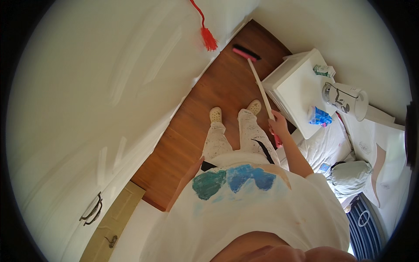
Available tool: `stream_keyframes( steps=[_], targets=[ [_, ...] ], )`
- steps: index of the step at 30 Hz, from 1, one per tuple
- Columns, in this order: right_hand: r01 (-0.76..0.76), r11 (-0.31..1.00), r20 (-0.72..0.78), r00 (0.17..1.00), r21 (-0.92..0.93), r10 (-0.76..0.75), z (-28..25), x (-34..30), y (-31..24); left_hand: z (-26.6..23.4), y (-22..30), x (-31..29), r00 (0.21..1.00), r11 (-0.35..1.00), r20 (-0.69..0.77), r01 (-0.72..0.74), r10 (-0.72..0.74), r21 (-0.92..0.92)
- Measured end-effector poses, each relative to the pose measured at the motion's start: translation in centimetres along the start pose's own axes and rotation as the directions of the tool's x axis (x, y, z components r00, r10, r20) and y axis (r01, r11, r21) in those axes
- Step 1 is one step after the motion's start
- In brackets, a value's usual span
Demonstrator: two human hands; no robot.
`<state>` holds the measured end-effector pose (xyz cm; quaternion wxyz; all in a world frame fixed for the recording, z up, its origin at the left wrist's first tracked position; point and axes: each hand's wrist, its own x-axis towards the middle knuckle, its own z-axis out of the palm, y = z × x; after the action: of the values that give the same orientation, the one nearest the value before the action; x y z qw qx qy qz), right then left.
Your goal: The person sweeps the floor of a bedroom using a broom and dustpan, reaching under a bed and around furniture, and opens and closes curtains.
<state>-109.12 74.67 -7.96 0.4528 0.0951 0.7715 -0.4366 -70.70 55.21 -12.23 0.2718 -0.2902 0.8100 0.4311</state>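
My right hand is closed round the handle of a broom, just above its pink lower grip. The pole is pale. Its pink head with black bristles rests on the wooden floor, ahead of my feet and near the far end of the strip. My left hand hangs at my left hip, beside a black patch at my trousers. Its fingers are mostly hidden by my shirt and body, so what it holds, if anything, does not show.
A white cabinet stands to the right, bearing a small box, a clear bucket-like container and a blue packet. A bed with pale bedding lies nearer. White cupboard doors line the left; a red tassel hangs there.
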Motion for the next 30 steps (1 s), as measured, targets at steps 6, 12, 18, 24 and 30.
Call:
stream_keyframes(
  steps=[6,12,18,24,30],
  targets=[
    [0.106,0.994,-0.042,0.994,0.031,-0.105,-1.8,1.8,-3.0,1.2,1.8,4.7,0.944,0.936,0.078,-0.303,0.32,-0.176],
    [0.167,0.967,-0.166,0.966,-0.194,-0.201,1.4,9.6,-3.8,-1.1,2.1,3.9,0.914,0.957,0.289,-0.253,0.285,-0.142],
    [0.26,0.847,0.012,0.958,-0.463,-0.288,4.9,-0.6,6.6,-0.3,-1.4,3.9,0.899,0.921,0.223,-0.338,0.377,-0.194],
    [-0.124,0.973,0.139,0.979,-0.195,0.152,2.0,-10.9,4.4,-3.1,-0.9,4.9,0.85,0.9,0.299,-0.392,0.433,-0.19],
    [-0.037,0.989,0.092,0.994,-0.145,0.051,2.6,-9.4,1.5,-4.5,-1.7,4.2,0.872,0.905,0.266,-0.356,0.411,-0.232]
  ],
)
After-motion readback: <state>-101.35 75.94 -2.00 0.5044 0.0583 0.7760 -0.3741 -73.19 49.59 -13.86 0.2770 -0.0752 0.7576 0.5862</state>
